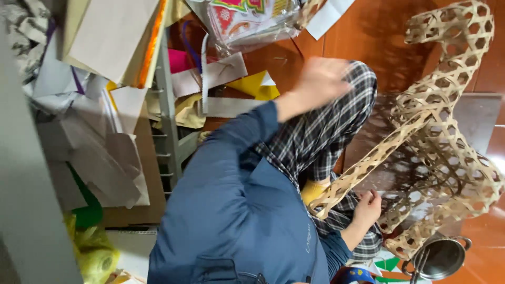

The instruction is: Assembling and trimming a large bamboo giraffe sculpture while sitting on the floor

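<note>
Far left: grey panel [21, 173] down the edge of the frame, with a yellow bag [94, 255] at its foot in the lower left corner. Upper left: heap of paper sheets [105, 47], white, beige and orange, piled above and beside a grey rack [169, 110]. Right of the rack, on the red-brown floor [368, 31]: loose strips and a yellow scrap [256, 85]. At the top centre, a clear packet [247, 18] with bright print.

Centre: blue jacket [231, 210] fills the lower middle. From it, one sleeve runs up to the left hand [321, 79], raised above the knee of the plaid trousers [321, 131]. Too blurred to tell whether its fingers are apart or together, and holds nothing that shows. Below the knee, a yellow sock [313, 190] peeks out.

Right of centre, lower down: right hand [368, 208], fingers bent and close together, touching the lower end of the bamboo frame [436, 131]. Cannot tell whether it clamps a strip or only rests against it.

Right: the frame, an open hexagon weave of pale strips, stretches from the sock and right hand up to the upper right corner of the picture, partly over a grey mat [478, 110]. Lower right: a metal pot [442, 257] just beside the frame's bottom edge.
</note>
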